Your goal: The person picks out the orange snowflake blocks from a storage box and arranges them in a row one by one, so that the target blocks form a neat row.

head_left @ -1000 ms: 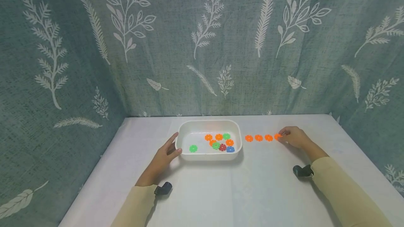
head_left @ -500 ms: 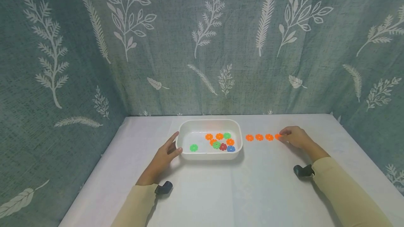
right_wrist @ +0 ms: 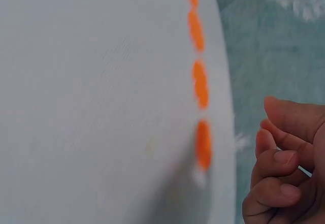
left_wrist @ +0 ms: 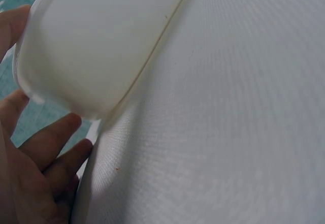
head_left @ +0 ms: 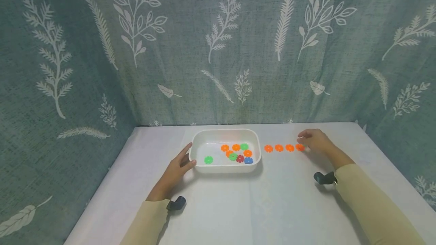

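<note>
My left hand (head_left: 175, 169) holds the left end of a white plastic tray (head_left: 218, 169), thumb at the near corner and fingers along the end wall. In the left wrist view, fingertips (left_wrist: 16, 99) meet the tray's wall (left_wrist: 91, 46). Inside the tray lie several notched flower-shaped discs: orange (head_left: 248, 153), green (head_left: 208, 160), red (head_left: 240, 158) and blue (head_left: 248, 160). To its right, several orange discs form a row on the table. My right hand (head_left: 315, 140), loosely bent and holding nothing, hovers just above and right of the row's last orange disc (head_left: 299, 147).
A white cloth covers the table (head_left: 221, 207). Green-blue curtains (head_left: 187, 48) with white leaf prints stand behind it and at both sides. Dark wrist cameras (head_left: 176, 203) sit on both wrists, near the sleeves.
My right hand has let go of the last orange disc and lifted slightly up and away. That disc now lies fully visible in the row. My left hand and the tray stay put.
</note>
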Motion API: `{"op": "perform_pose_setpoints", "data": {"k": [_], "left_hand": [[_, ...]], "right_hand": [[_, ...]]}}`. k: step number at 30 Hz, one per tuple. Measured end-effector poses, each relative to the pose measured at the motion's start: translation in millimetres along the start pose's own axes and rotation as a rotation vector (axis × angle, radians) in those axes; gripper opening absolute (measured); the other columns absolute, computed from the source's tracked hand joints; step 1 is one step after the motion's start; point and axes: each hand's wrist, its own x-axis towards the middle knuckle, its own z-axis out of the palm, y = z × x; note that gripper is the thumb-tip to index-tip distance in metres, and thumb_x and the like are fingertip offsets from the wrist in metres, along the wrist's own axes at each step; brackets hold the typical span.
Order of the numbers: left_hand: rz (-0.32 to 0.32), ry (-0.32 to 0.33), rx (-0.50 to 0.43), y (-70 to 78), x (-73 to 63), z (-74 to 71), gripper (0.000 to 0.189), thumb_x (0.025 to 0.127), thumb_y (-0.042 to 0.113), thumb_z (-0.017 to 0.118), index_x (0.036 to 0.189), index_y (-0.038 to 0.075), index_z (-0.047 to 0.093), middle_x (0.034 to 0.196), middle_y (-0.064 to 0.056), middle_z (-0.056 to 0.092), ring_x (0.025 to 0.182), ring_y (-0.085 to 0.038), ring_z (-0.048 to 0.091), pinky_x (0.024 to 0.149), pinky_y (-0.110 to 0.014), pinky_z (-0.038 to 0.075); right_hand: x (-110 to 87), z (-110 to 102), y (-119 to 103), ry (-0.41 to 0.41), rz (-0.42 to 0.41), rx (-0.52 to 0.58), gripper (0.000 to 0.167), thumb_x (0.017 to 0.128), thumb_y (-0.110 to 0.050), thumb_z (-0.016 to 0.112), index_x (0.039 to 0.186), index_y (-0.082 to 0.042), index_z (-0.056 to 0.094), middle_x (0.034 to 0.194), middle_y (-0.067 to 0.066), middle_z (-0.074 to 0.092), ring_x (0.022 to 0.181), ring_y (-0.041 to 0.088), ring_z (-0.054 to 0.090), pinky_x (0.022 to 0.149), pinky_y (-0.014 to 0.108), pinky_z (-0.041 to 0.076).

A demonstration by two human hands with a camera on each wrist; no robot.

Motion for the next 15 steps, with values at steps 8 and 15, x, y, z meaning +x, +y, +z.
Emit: {"op": "perform_pose_setpoints", "data": {"k": [8, 15], "left_hand": [[0.002, 0.011, 0.008, -1.3, 0.9, -2.2, 0.078, 0.091, 0.046, 0.066, 0.155, 0.032, 0.024, 0.149, -0.01, 0.043, 0.138, -0.033, 0.037, 0.106, -0.068, 0.018], [0.013, 0.004, -0.004, -3.6, 1.3, -1.6, 0.078, 0.091, 0.045, 0.066, 0.156, 0.031, 0.024, 0.149, -0.01, 0.042, 0.138, -0.032, 0.037, 0.106, -0.068, 0.019]], "right_hand": [[-1.3, 11, -44, -0.067, -0.071, 0.032, 0.034, 0.093, -0.028, 0.067, 0.116, -0.003, 0.065, 0.118, 0.019, 0.063, 0.106, 0.035, 0.058, 0.087, 0.045, 0.051], [-2.6, 23, -83, -0.107, -0.116, 0.029, 0.028, 0.092, -0.026, 0.068, 0.113, -0.006, 0.066, 0.107, 0.011, 0.065, 0.101, 0.036, 0.06, 0.081, 0.042, 0.052]]}}
